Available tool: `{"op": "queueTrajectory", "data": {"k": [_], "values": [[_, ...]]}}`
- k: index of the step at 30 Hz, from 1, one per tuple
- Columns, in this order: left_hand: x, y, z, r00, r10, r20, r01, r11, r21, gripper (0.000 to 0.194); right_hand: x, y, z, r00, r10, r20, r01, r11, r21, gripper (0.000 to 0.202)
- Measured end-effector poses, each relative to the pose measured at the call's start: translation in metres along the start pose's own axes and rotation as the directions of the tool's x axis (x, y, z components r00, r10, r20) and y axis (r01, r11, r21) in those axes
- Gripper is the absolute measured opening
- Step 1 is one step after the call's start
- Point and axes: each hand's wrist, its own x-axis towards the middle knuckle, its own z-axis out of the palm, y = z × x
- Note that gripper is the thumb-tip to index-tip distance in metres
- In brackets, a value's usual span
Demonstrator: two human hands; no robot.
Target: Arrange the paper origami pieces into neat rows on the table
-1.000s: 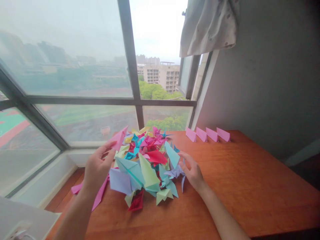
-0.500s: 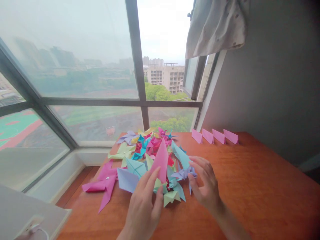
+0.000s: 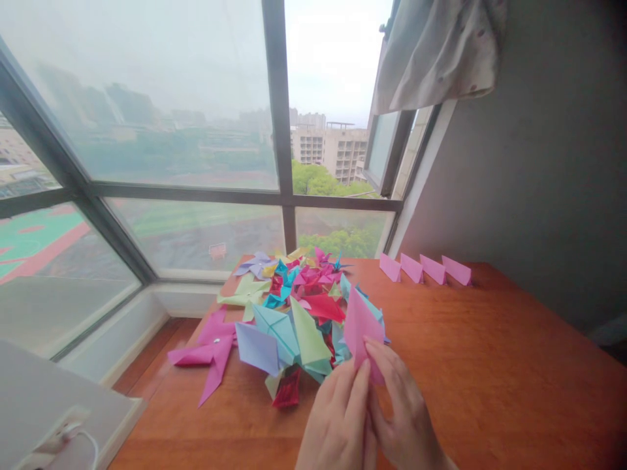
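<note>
**Left hand (image 3: 337, 411) and right hand (image 3: 404, 405) closing on a pink folded paper (image 3: 357, 320)**

At the lower centre of the frame, the left hand is gripping the lower part of the pink folded paper from the left, while the right hand is pinching it from the right, their fingertips nearly meeting. The paper is pointing upward, just right of the frame's centre. In the lower left corner, a white cable (image 3: 91, 444) is running from a wall socket. Farther in, a dark red piece (image 3: 287, 390) is lying on the red-brown table (image 3: 514, 365), and a magenta pinwheel (image 3: 215, 343) is spreading its blades left of centre. Behind the hands, a heap of coloured origami (image 3: 313, 305) is covering the table's middle. Beyond, toward the right, four pink folded pieces (image 3: 432, 269) are standing in a row. A pale curtain (image 3: 435, 55) is hanging at the upper right; outside the window, green trees (image 3: 318, 181) are growing before beige buildings (image 3: 345, 151).
</note>
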Motion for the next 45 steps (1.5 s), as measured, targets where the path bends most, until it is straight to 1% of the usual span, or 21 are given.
{"op": "queueTrajectory", "data": {"k": [2, 5, 7, 9, 12, 14, 15, 18, 21, 22, 24, 26, 28, 30, 32, 33, 35, 37, 39, 42, 45], "values": [[-0.001, 0.001, 0.001, 1.0, 0.008, 0.025, -0.006, 0.999, -0.049, 0.076, -0.003, 0.001, -0.002, 1.0, 0.009, -0.025, -0.009, 1.0, -0.003, 0.045], [0.001, 0.003, 0.0, 0.998, 0.029, 0.047, -0.021, 0.988, -0.152, 0.074, -0.006, 0.006, -0.007, 0.995, 0.07, -0.065, -0.07, 0.998, 0.003, 0.038], [0.002, 0.004, -0.003, 0.999, 0.03, 0.015, -0.026, 0.975, -0.219, 0.073, -0.006, 0.011, -0.014, 0.989, 0.129, -0.067, -0.127, 0.991, 0.037, 0.031], [0.003, 0.003, -0.008, 1.0, -0.006, -0.026, -0.001, 0.965, -0.262, 0.07, -0.004, 0.017, -0.024, 0.979, 0.199, -0.044, -0.194, 0.976, 0.1, 0.023], [0.004, -0.002, -0.018, 0.99, -0.121, -0.072, 0.099, 0.96, -0.262, 0.061, 0.001, 0.026, -0.041, 0.941, 0.339, 0.027, -0.336, 0.917, 0.215, 0.017], [0.004, -0.007, -0.025, 0.975, -0.201, -0.095, 0.172, 0.953, -0.25, 0.055, 0.003, 0.032, -0.052, 0.902, 0.42, 0.101, -0.43, 0.849, 0.307, 0.019], [0.003, -0.009, -0.027, 0.967, -0.235, -0.098, 0.204, 0.946, -0.252, 0.053, 0.004, 0.035, -0.057, 0.885, 0.44, 0.151, -0.464, 0.811, 0.357, 0.02], [-0.003, -0.012, -0.027, 0.953, -0.299, -0.048, 0.267, 0.905, -0.331, 0.048, 0.006, 0.041, -0.068, 0.852, 0.418, 0.315, -0.523, 0.706, 0.477, 0.021], [-0.017, -0.009, -0.017, 0.939, -0.341, 0.046, 0.325, 0.835, -0.443, 0.042, 0.005, 0.043, -0.072, 0.84, 0.336, 0.426, -0.532, 0.662, 0.528, 0.021], [-0.023, -0.007, -0.012, 0.931, -0.358, 0.068, 0.347, 0.813, -0.467, 0.04, 0.005, 0.044, -0.073, 0.841, 0.305, 0.446, -0.525, 0.661, 0.537, 0.021], [-0.031, -0.002, -0.004, 0.919, -0.385, 0.078, 0.371, 0.785, -0.496, 0.031, 0.004, 0.045, -0.074, 0.846, 0.243, 0.475, -0.499, 0.674, 0.544, 0.021], [-0.033, 0.001, 0.0, 0.917, -0.394, 0.069, 0.371, 0.772, -0.516, 0.021, 0.005, 0.048, -0.076, 0.861, 0.193, 0.47, -0.445, 0.731, 0.517, 0.018], [-0.029, 0.001, -0.001, 0.921, -0.383, 0.065, 0.358, 0.771, -0.527, 0.018, 0.007, 0.049, -0.081, 0.9, 0.155, 0.408, -0.338, 0.839, 0.427, 0.012], [-0.02, -0.001, -0.003, 0.938, -0.339, 0.068, 0.322, 0.785, -0.529, 0.019, 0.012, 0.046, -0.087, 0.946, 0.095, 0.31, -0.19, 0.937, 0.293, 0.008], [-0.011, -0.002, -0.004, 0.958, -0.277, 0.079, 0.276, 0.805, -0.525, 0.021, 0.018, 0.037, -0.091, 0.965, -0.009, 0.263, -0.042, 0.981, 0.188, 0.014], [-0.007, -0.001, -0.004, 0.964, -0.25, 0.087, 0.258, 0.811, -0.525, 0.021, 0.021, 0.031, -0.092, 0.96, -0.07, 0.272, 0.027, 0.987, 0.158, 0.016], [-0.001, 0.001, -0.003, 0.969, -0.223, 0.107, 0.245, 0.811, -0.531, 0.021, 0.025, 0.019, -0.089, 0.924, -0.163, 0.346, 0.13, 0.985, 0.115, 0.016], [0.004, 0.005, -0.001, 0.97, -0.212, 0.117, 0.241, 0.801, -0.548, 0.022, 0.026, 0.01, -0.083, 0.881, -0.195, 0.43, 0.184, 0.981, 0.069, 0.011], [0.007, 0.008, 0.0, 0.973, -0.195, 0.125, 0.231, 0.79, -0.568, 0.022, 0.025, 0.007, -0.077, 0.858, -0.194, 0.475, 0.21, 0.978, 0.021, 0.009], [0.009, 0.007, -0.003, 0.978, -0.186, 0.096, 0.207, 0.79, -0.577, 0.022, 0.022, 0.017, -0.076, 0.853, -0.191, 0.486, 0.232, 0.972, -0.025, 0.02], [0.006, 0.0, -0.008, 0.968, -0.246, 0.053, 0.233, 0.796, -0.559, 0.018, 0.02, 0.035, -0.085, 0.865, -0.151, 0.478, 0.185, 0.983, -0.023, 0.021]]}}
